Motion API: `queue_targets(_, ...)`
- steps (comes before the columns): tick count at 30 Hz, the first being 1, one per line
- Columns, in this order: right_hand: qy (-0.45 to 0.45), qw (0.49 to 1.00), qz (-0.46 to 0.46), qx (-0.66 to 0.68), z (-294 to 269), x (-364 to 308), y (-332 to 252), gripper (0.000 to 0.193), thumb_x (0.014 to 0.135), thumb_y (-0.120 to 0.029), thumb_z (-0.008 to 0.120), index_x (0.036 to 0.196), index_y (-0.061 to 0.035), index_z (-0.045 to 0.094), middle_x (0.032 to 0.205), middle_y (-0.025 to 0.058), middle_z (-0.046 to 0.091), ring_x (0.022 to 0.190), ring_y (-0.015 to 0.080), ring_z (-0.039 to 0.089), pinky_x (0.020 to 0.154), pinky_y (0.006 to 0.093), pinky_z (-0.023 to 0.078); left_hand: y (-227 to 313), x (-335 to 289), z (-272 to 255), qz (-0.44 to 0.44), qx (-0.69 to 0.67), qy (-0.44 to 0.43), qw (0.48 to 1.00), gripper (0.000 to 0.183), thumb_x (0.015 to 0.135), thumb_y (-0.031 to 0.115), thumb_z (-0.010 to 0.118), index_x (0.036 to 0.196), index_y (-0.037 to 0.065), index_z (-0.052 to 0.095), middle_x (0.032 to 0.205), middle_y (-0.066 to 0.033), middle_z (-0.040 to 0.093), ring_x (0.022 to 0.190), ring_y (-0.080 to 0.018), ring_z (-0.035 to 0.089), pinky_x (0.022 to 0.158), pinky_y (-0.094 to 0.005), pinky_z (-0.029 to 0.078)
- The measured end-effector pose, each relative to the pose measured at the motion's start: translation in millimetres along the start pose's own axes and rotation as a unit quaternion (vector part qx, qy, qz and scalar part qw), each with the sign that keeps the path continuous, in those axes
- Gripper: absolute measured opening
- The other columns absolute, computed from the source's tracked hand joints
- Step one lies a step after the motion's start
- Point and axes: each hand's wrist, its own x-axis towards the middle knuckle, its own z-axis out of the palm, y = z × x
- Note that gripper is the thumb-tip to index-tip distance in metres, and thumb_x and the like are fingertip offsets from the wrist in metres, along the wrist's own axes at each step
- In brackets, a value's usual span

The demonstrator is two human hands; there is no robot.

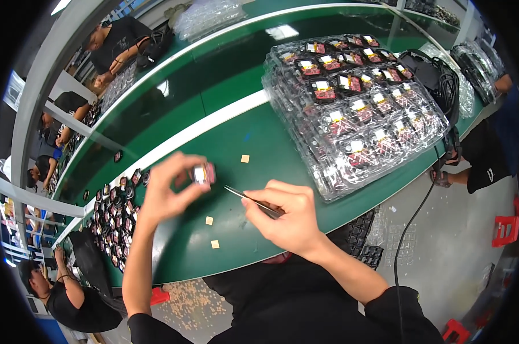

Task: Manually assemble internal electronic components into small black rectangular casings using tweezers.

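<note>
Module [204, 174]: pinkish-red, white patch up, blurred, pinched in left hand [163, 186]. Tweezers [235, 192]: slim, tips near module, in right hand [292, 215].

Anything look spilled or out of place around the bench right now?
Yes: many small tan pieces litter the floor to the person's left, looking dropped or discarded. Three similar-coloured loose squares lie on the green table, less odd.

The bare left hand [163, 192] pinches between thumb and fingers, its left forearm [139, 264] nearly upright. The bare right hand [294, 218] grips with curled fingers, its right forearm [351, 269] slanting.
</note>
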Motion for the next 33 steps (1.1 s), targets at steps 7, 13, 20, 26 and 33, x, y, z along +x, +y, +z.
queue_targets(7, -0.028, 0.999, 0.029, -0.009, -3.5, 0.5, -4.9, 0.013, 0.091, -0.002, 0.082, 0.102, 0.0043, 0.083, 0.073, 0.0095, 0.068, 0.057, 0.0145, 0.061, 0.054, 0.0318, 0.046, 48.4, 190.3, -4.6, 0.152, 0.041, -0.05, 0.986, 0.039, 0.099, 0.03, 0.083, 0.13, 0.007, 0.079, 0.104, 0.0007, 0.064, 0.079, -0.0111, 0.044, 0.071, -0.0295, 0.04)
queue_targets(13, -0.047, 0.998, 0.031, -0.024, 0.1, -2.4, -0.8, 0.014, 0.093, -0.005, 0.081, 0.103, 0.0044, 0.083, 0.074, 0.0099, 0.07, 0.058, 0.0153, 0.062, 0.055, 0.0327, 0.046, 53.0, 286.1, 12.7, 0.178, 0.133, -0.132, 0.966, 0.05, 0.097, 0.037, 0.085, 0.137, 0.008, 0.078, 0.107, -0.0054, 0.065, 0.088, -0.0189, 0.054, 0.08, -0.0364, 0.048)
queue_targets(20, -0.036, 0.999, 0.017, -0.01, 1.4, -1.4, -1.7, 0.013, 0.09, -0.003, 0.085, 0.102, 0.0029, 0.085, 0.064, 0.0036, 0.058, 0.055, 0.0076, 0.045, 0.051, 0.0301, 0.033, 31.8, 281.1, 9.8, 0.177, 0.095, -0.12, 0.972, 0.053, 0.1, 0.022, 0.078, 0.15, 0.008, 0.069, 0.137, -0.0102, 0.077, 0.121, -0.0237, 0.068, 0.091, -0.04, 0.057)
queue_targets(26, -0.046, 0.998, 0.026, -0.042, -2.5, 0.7, -7.0, 0.014, 0.089, -0.001, 0.084, 0.102, 0.0039, 0.085, 0.068, 0.0057, 0.065, 0.054, 0.0086, 0.054, 0.051, 0.0297, 0.039, -83.3, 197.4, -85.5, 0.012, 0.236, -0.09, 0.968, 0.043, 0.101, 0.024, 0.076, 0.139, 0.004, 0.075, 0.129, -0.0184, 0.079, 0.111, -0.0302, 0.075, 0.098, -0.0432, 0.059)
queue_targets(33, -0.064, 0.997, 0.016, -0.037, 1.2, 1.8, -1.5, 0.011, 0.09, 0.0, 0.084, 0.101, 0.0033, 0.085, 0.068, 0.0039, 0.065, 0.055, 0.0071, 0.054, 0.05, 0.0279, 0.036, -204.1, 25.5, -153.4, -0.323, 0.393, -0.158, 0.846, 0.05, 0.101, 0.034, 0.073, 0.144, 0.01, 0.07, 0.143, -0.0188, 0.071, 0.129, -0.0408, 0.069, 0.113, -0.0485, 0.054)
